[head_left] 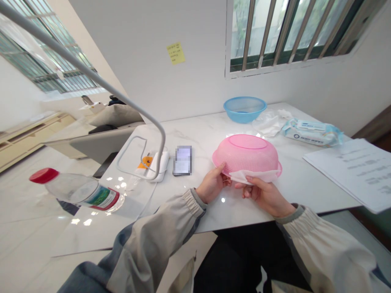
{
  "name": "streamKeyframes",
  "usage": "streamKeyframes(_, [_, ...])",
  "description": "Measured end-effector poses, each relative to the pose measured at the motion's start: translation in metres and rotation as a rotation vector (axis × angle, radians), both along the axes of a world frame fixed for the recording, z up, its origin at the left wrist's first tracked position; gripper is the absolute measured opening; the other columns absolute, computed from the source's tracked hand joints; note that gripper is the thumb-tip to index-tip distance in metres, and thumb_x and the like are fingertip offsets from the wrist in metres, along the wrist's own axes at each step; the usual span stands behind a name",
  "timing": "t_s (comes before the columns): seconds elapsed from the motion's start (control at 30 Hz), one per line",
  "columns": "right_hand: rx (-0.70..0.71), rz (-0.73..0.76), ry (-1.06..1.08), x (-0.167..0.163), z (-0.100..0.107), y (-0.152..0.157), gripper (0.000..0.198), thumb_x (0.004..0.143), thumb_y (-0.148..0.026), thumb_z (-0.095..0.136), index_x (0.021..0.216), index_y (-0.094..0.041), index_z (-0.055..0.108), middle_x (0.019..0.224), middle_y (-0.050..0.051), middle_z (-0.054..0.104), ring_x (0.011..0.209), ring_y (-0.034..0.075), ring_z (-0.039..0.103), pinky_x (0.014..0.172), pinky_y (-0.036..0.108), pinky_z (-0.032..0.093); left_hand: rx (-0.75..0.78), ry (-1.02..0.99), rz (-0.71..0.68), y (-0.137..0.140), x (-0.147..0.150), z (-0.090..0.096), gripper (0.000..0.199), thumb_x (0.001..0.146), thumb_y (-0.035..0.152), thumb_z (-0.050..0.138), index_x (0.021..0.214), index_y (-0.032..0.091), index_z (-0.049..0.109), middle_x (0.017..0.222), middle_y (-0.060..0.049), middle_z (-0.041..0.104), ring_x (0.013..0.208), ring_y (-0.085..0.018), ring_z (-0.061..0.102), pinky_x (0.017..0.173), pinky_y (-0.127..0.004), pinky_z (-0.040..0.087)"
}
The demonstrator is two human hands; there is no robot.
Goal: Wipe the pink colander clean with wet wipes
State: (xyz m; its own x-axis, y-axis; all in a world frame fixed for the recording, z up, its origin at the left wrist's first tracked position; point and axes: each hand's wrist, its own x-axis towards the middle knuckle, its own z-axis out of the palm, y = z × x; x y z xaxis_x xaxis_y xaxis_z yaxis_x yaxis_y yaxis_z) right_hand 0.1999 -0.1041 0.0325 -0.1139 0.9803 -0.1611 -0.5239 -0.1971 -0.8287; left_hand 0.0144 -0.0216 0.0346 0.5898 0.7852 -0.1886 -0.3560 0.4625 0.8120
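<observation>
A pink plastic mesh basket (244, 151) is held upside down over the table, its flat base facing up. My left hand (213, 183) is closed on the near left part of its rim, thumb on the outside. With thumb on top and fingers curled beneath, my right hand (267, 195) presses a white wipe (241, 176) against the near rim. The wipe is folded along that rim and reaches towards the right side. The basket's inside is hidden from me.
Behind the basket stands a blue plastic basin (244, 110), beside crumpled white plastic (271, 122) and a wipes pack (311, 132). Printed papers (354, 171) lie at the right edge. Leftward are a phone (182, 160), a white lamp stand (160, 158) and a red-capped bottle (82, 191).
</observation>
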Motion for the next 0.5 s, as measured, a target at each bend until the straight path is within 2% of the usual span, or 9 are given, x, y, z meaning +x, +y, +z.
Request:
streamKeyframes(0.07, [-0.023, 0.015, 0.022, 0.001, -0.001, 0.001, 0.029, 0.086, -0.042, 0.084, 0.097, -0.016, 0.090, 0.098, 0.012, 0.088, 0.062, 0.013, 0.067, 0.067, 0.025, 0.061, -0.020, -0.013, -0.018, 0.001, 0.000, -0.001, 0.054, 0.094, 0.068, 0.076, 0.099, 0.014, 0.078, 0.084, -0.009, 0.073, 0.072, -0.018, 0.063, 0.076, -0.034, 0.050])
streamKeyframes(0.13, [-0.051, 0.036, 0.054, 0.003, -0.003, 0.002, 0.024, 0.085, -0.038, 0.082, 0.091, -0.015, 0.090, 0.098, 0.012, 0.088, 0.065, 0.014, 0.069, 0.070, 0.026, 0.063, -0.024, -0.026, -0.008, 0.002, 0.000, -0.002, 0.054, 0.096, 0.068, 0.074, 0.101, 0.014, 0.077, 0.082, -0.008, 0.071, 0.070, -0.017, 0.059, 0.073, -0.033, 0.048])
streamKeyframes(0.27, [-0.107, 0.069, 0.113, 0.007, -0.006, 0.005, 0.017, 0.082, -0.030, 0.078, 0.080, -0.015, 0.086, 0.097, 0.014, 0.087, 0.066, 0.016, 0.071, 0.074, 0.029, 0.064, -0.026, -0.021, 0.022, 0.001, 0.000, -0.002, 0.057, 0.094, 0.071, 0.074, 0.094, 0.013, 0.075, 0.075, -0.005, 0.065, 0.068, -0.016, 0.055, 0.070, -0.032, 0.044])
streamKeyframes(0.5, [-0.125, 0.108, 0.134, 0.011, -0.010, 0.006, 0.020, 0.083, -0.027, 0.073, 0.088, -0.013, 0.087, 0.096, 0.015, 0.087, 0.069, 0.018, 0.074, 0.082, 0.036, 0.064, -0.013, -0.005, 0.034, 0.000, 0.001, -0.002, 0.062, 0.088, 0.076, 0.078, 0.086, 0.015, 0.070, 0.075, -0.004, 0.063, 0.067, -0.016, 0.054, 0.068, -0.032, 0.042])
